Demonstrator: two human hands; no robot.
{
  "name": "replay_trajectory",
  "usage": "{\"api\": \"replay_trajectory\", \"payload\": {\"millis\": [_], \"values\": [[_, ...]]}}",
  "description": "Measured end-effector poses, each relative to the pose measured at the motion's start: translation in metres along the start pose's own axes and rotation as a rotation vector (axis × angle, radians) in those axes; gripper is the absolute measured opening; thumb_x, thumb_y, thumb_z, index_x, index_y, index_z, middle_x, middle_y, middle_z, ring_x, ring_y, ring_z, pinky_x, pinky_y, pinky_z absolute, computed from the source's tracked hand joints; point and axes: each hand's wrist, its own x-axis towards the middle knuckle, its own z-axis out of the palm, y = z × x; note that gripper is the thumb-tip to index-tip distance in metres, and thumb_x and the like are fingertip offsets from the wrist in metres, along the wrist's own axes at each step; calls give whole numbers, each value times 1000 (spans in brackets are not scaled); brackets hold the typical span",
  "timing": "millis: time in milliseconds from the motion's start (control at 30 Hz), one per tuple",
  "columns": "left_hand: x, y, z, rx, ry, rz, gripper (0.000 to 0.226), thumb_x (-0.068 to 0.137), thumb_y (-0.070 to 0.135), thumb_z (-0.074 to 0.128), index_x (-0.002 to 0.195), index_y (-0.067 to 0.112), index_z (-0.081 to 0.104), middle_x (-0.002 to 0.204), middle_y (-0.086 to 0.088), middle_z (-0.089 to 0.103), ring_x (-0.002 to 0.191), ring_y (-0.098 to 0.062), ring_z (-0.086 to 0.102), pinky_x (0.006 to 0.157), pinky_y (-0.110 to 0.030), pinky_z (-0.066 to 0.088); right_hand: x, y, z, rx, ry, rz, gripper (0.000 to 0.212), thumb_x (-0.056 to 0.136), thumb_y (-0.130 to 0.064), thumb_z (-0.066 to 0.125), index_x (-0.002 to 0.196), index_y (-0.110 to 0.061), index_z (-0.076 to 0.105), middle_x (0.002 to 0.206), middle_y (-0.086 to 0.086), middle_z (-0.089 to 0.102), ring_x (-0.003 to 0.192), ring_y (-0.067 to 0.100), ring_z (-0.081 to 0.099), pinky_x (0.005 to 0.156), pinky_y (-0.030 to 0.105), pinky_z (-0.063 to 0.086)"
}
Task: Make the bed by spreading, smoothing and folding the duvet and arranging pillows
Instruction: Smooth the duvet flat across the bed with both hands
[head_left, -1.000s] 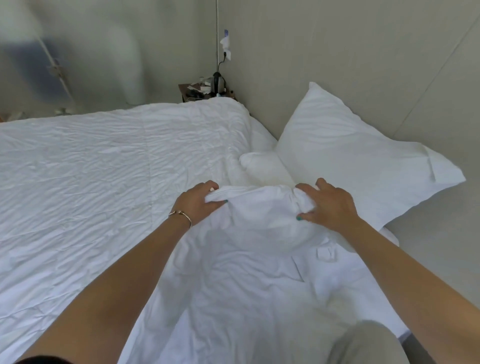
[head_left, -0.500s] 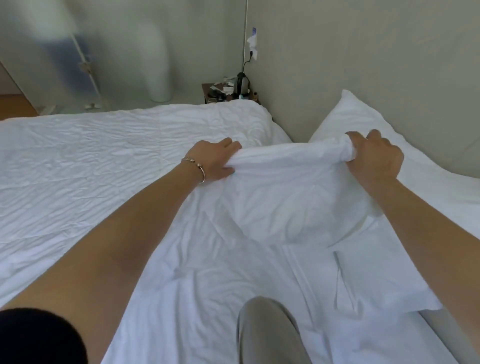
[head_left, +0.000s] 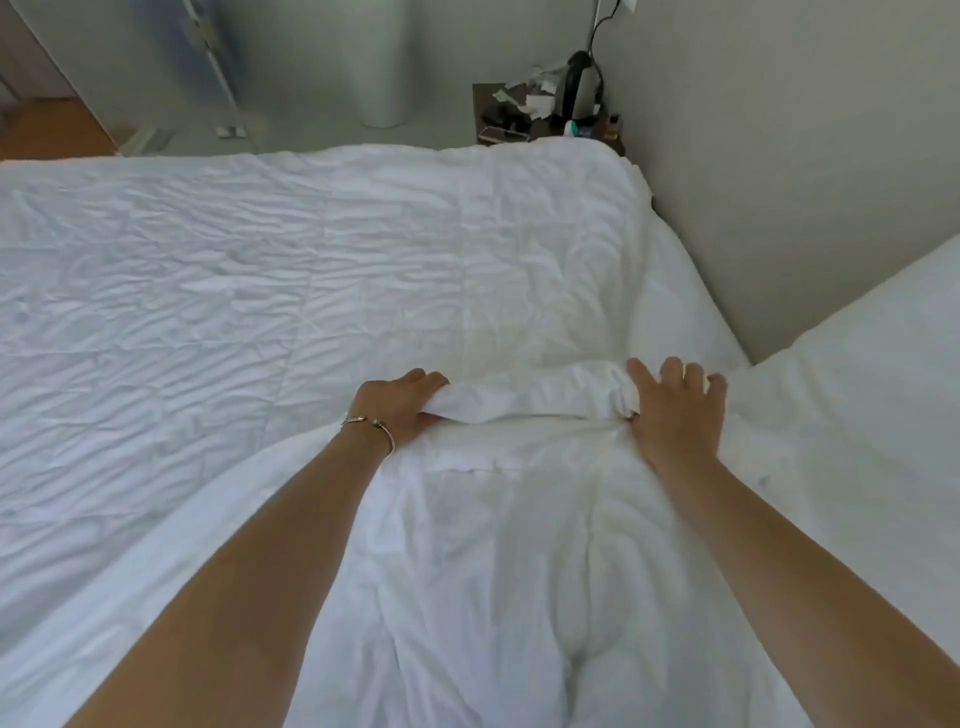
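A white wrinkled duvet (head_left: 260, 291) covers the bed. A white pillow (head_left: 509, 561) lies lengthwise in front of me on the duvet. My left hand (head_left: 400, 405), with a bracelet on the wrist, grips the pillow's far left corner. My right hand (head_left: 675, 410) presses on its far right corner, fingers spread over the bunched fabric. A second white pillow (head_left: 857, 415) leans against the wall at the right, next to my right hand.
A dark bedside table (head_left: 524, 117) with papers, a black kettle (head_left: 579, 83) and small items stands beyond the bed's far corner. The beige wall (head_left: 779, 156) runs along the bed's right side. Wooden floor (head_left: 47, 130) shows at the far left.
Both hands carried the pillow's far end forward and set it down flat on the duvet. My view tilted down and shifted left, so the leaning pillow now sits at the right edge.
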Motion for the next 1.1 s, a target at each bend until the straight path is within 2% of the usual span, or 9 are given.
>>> {"api": "replay_trajectory", "payload": {"millis": [133,367,567,733,800,867,933,1000,1100], "values": [[-3,13,31,-69,-62,-23,45,92,47,49,135,38,38,128,16,52,115,-14,55,72,-27,40,-7,21,78,226,-126,30,48,86,-50,59,131,-35,53,114,8,53,98,33,50,79,40,38],[-20,8,17,-296,-173,-227,42,95,29,46,132,45,40,131,17,49,118,-14,52,85,-32,43,-10,13,85,217,-148,16,43,86,-41,63,127,-32,58,114,14,54,99,36,49,83,45,36],[-41,-5,31,-293,-114,-274,46,95,33,52,138,38,37,132,10,50,118,-19,50,93,-31,38,-6,5,75,117,-210,4,42,87,-43,57,128,-38,54,115,10,52,101,33,48,85,42,35],[-73,-28,44,-287,-78,-215,61,95,32,52,147,43,21,140,11,41,121,-18,47,100,-28,34,-9,-5,73,-48,-228,4,33,90,-32,50,122,-31,56,109,10,50,97,32,47,86,42,37],[-87,-38,48,-324,-48,-178,68,94,25,52,148,45,15,143,12,38,122,-17,46,103,-29,34,-8,-15,63,-129,-268,23,43,92,-34,47,135,-35,44,126,9,43,113,32,42,103,47,29],[-101,-47,54,-398,-5,-160,72,94,18,51,148,47,13,147,12,33,128,-16,41,109,-32,30,-7,-29,46,-95,-278,129,65,91,-38,51,148,-35,21,148,10,21,132,35,25,116,55,8],[-111,-57,60,-395,-8,-129,76,95,17,50,147,50,5,153,10,25,137,-15,31,116,-37,23,-14,-51,20,129,-115,175,74,88,-31,58,150,-32,18,153,12,10,137,38,16,113,63,0],[-120,-68,66,-287,-72,-118,82,96,21,49,142,54,-11,158,10,12,143,-14,22,119,-45,14,-25,-81,-4,259,-38,62,77,86,-39,60,150,-37,17,157,11,5,140,39,12,110,67,0],[-135,-88,70,-84,-163,-155,98,93,29,53,136,52,-32,159,7,1,145,-17,16,116,-55,8,-23,-118,-19,127,-226,-115,97,77,-72,53,146,-53,-13,159,0,-18,145,40,-5,108,69,-4]]}}
